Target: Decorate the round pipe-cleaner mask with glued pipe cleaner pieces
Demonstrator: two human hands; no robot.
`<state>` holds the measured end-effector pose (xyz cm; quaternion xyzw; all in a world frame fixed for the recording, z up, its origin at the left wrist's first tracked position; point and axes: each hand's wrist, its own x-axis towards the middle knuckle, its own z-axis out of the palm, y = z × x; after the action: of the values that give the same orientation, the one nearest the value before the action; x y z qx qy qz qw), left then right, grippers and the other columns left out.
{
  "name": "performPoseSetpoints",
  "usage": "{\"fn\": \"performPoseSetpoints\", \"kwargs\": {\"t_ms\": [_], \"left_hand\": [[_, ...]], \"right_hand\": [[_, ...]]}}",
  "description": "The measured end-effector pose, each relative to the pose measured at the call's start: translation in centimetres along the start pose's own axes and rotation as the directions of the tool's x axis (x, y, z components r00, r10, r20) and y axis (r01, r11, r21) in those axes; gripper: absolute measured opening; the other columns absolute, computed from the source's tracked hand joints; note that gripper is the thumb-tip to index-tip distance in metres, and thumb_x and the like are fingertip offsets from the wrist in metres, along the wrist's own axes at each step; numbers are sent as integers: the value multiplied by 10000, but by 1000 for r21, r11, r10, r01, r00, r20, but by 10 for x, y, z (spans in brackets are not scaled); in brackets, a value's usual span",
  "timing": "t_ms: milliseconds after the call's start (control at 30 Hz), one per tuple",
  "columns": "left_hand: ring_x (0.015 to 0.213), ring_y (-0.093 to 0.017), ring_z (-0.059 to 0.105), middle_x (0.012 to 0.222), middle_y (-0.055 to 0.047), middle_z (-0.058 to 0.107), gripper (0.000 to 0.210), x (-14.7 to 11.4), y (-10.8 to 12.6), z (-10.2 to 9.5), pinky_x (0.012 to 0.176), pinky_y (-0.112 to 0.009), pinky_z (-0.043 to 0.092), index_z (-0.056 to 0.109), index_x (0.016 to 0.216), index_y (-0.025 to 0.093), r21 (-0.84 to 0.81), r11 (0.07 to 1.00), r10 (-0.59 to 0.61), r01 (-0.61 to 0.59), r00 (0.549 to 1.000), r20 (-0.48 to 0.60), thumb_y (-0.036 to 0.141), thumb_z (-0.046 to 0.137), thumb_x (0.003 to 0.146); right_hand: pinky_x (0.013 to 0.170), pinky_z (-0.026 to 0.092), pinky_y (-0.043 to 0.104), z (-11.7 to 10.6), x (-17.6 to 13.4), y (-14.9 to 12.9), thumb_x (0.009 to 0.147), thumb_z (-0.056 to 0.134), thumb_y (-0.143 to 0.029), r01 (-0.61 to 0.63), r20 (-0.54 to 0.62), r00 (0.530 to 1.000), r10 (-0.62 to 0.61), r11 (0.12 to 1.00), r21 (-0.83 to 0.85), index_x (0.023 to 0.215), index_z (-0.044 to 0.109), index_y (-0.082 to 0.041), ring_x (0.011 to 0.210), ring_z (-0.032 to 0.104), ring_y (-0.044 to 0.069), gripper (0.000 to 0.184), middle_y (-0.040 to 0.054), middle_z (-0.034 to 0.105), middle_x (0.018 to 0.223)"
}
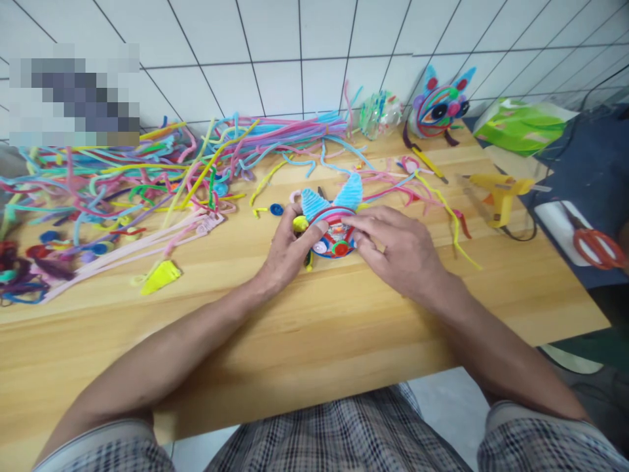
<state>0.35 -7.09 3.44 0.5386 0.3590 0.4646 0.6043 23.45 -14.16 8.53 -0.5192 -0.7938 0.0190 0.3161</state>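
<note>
A round pipe-cleaner animal face (339, 214) with two blue ears stands just above the middle of the table, between my hands. Coloured coils, a red and green disc and a pale disc sit on its front. My left hand (289, 246) grips its left edge, the thumb lying on the front. My right hand (398, 246) is at its right side, fingers bent and pressed against the coils; whether a small piece is in those fingertips is hidden. A yellow piece (300, 224) shows beside my left fingers, and a dark blue coil (276, 209) lies to their left.
Loose pipe cleaners (289, 131) spread over the back and left of the table. A finished-looking animal face (439, 108) stands by the tiled wall, next to a clear ball (381, 115). To the right are a yellow glue gun (504, 193), red-handled scissors (597, 248) and a green packet (521, 124).
</note>
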Motion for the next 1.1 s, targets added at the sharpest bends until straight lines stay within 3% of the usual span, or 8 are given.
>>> {"fn": "performPoseSetpoints", "kwargs": {"t_ms": [433,700,867,1100], "left_hand": [[879,-199,719,1008,15,748,654,0,-4,-1,824,-329,664,689,1244,282,28,999,26,-26,1000,-9,783,1000,962],[885,-194,744,1027,11,785,721,2,0,-2,852,-333,691,701,1209,286,-9,1000,12,-12,1000,8,879,1002,931],[816,-186,726,974,30,777,741,4,1,1,792,-334,688,686,1188,290,-11,1000,-4,4,1000,-5,785,1113,839],[842,-190,734,1013,18,780,713,3,4,2,777,-324,665,666,1186,282,-13,1000,-16,16,1000,6,761,1090,871]], "right_hand": [[1078,727,486,16,-5,-5,1154,664,-121,67,-78,994,-73,994,-86,1457,913,-254,1194,856,321,414,136,908,1302],[1078,719,498,18,-7,-8,1139,682,-117,34,-66,997,-43,991,-127,1480,902,-278,1217,845,332,437,131,902,1331],[1050,717,504,18,-7,-9,1155,684,-126,39,-58,997,-47,991,-130,1484,901,-270,1190,843,332,419,135,904,1326],[1111,736,529,8,-5,-6,1144,666,-143,-3,-66,998,1,999,-39,1521,853,-279,1213,884,346,443,123,939,1317]]}}
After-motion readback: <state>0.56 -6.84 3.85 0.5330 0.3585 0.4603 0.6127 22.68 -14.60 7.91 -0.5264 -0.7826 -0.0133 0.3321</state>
